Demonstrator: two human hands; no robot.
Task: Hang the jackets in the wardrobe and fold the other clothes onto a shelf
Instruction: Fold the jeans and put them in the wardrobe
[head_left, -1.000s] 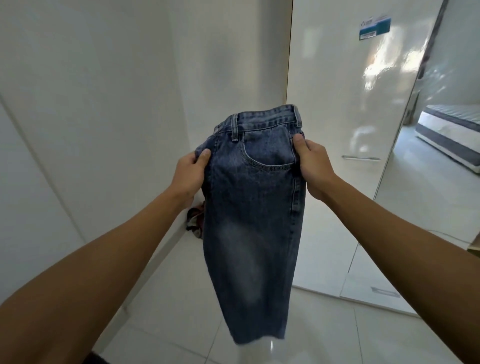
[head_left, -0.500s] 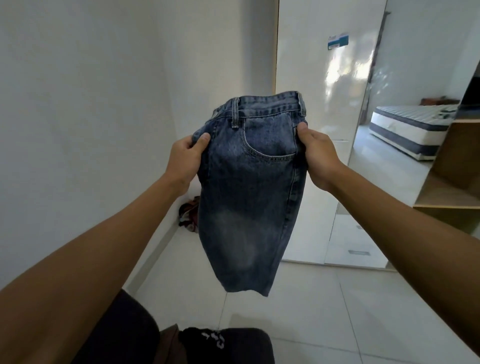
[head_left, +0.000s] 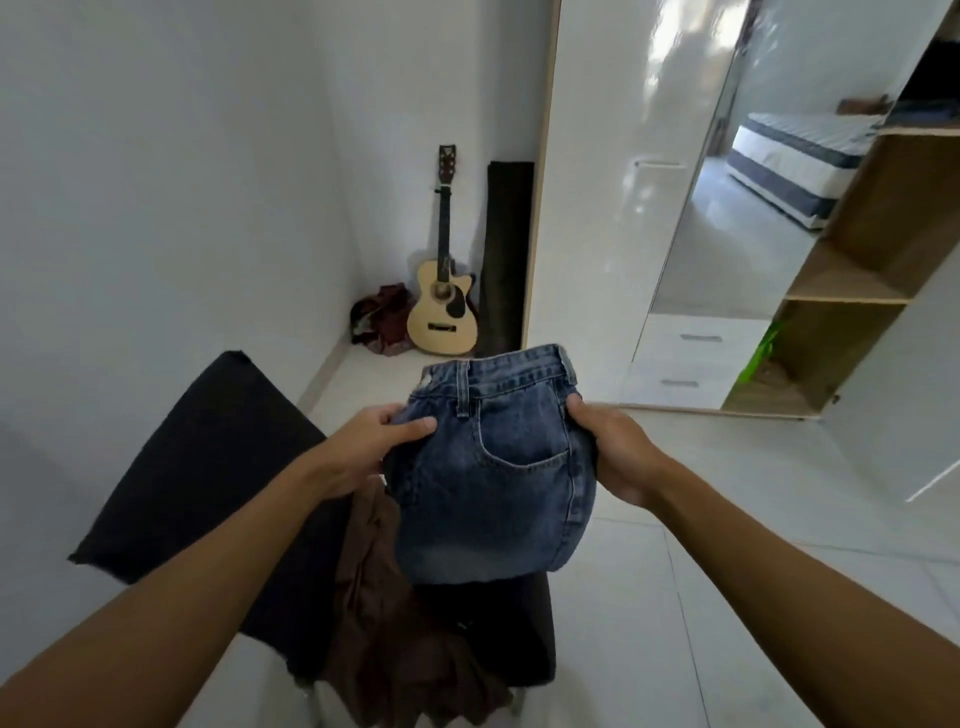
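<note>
While both hands are gripping the folded denim shorts (head_left: 493, 467) at the waist corners, left hand (head_left: 363, 447) pinching the left edge and right hand (head_left: 618, 452) curled round the right, the bundle is hanging in mid-air over a dark chair (head_left: 208, 467) with a brown garment (head_left: 384, 623). Risk: the fold is sagging open (only the top is held) on the way to the wardrobe shelf (head_left: 852, 283). No readable labels or writing showing.

Soft daylight; glare on glossy wardrobe door (head_left: 618, 171); wide-angle edge distortion; slight blur.
</note>
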